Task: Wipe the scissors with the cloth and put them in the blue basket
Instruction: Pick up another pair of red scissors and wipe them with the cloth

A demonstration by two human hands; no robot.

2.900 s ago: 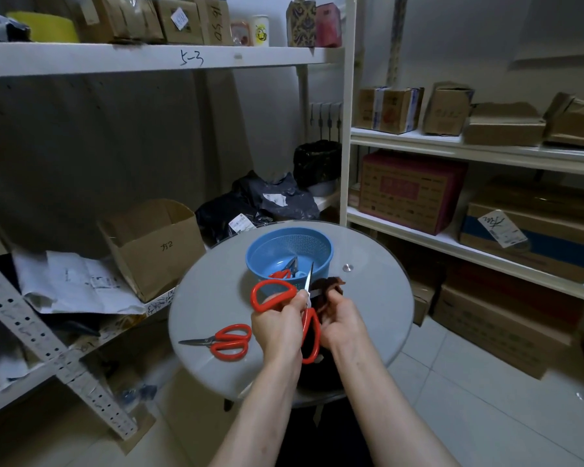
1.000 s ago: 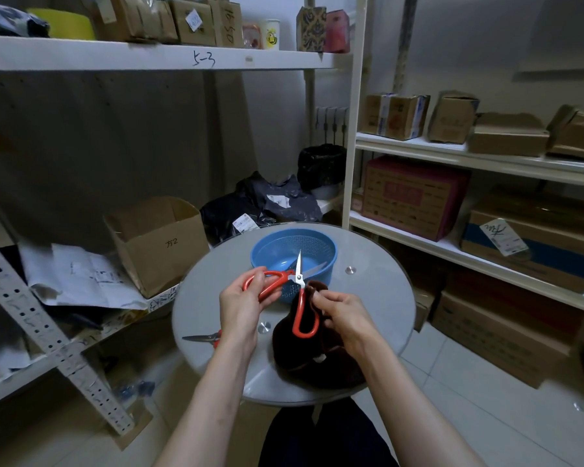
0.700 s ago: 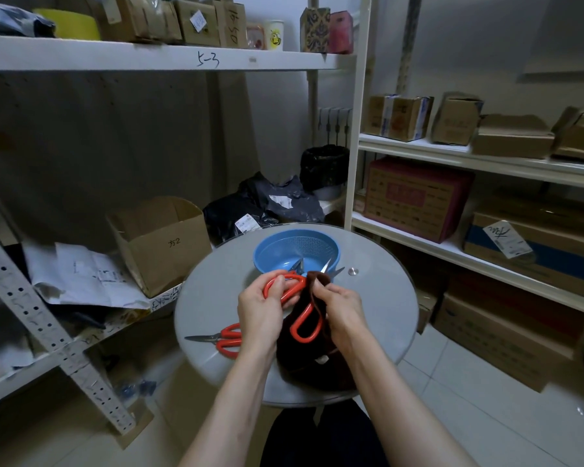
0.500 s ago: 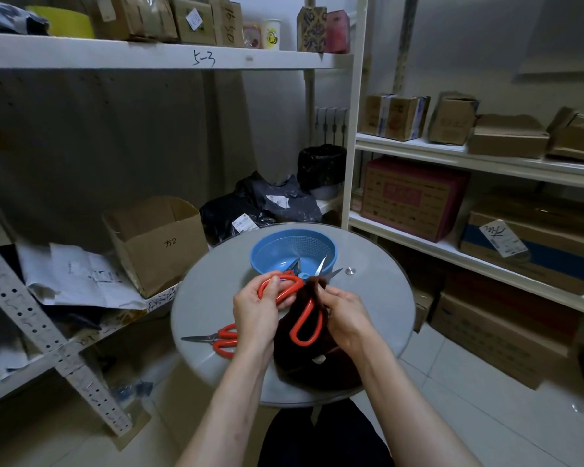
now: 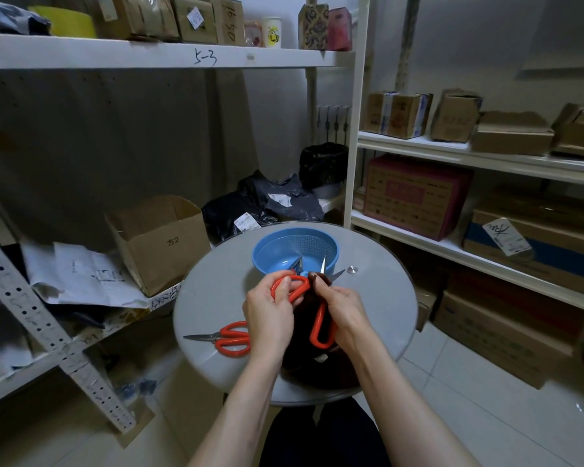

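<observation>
Mid-wipe, I reckon. My left hand (image 5: 267,308) is curled round the upper red loop of the scissors (image 5: 319,323), fingers closed on the handle. My right hand (image 5: 343,306) is closed too, pinching the dark cloth (image 5: 304,338) against the blades near the pivot; the rest of the cloth hangs down and pools on the worktop (image 5: 213,291) under my wrists.

Scissors are held up off the worktop, between both hands, just in front of the blue basket (image 5: 295,251). They're spread open: handles toward me, blades away from me toward the basket. One tip sticks almost straight up in front of the basket, the other angles up-right over the glass. Long axis runs roughly near-to-far, tilted up at the blade end.

Progress: at least one pair looks to be in the basket already, steel tips showing against its near wall, can't tell how many. This pair is being wiped, not binned yet. A second pair (image 5: 228,337) lies flat on the worktop to my left, well apart from the basket, handles right, point aimed left, long axis approx left-right. That one probably hasn't been wiped yet.

So left to do, prob: finish these blades, drop them in, then the flat pair.
</observation>
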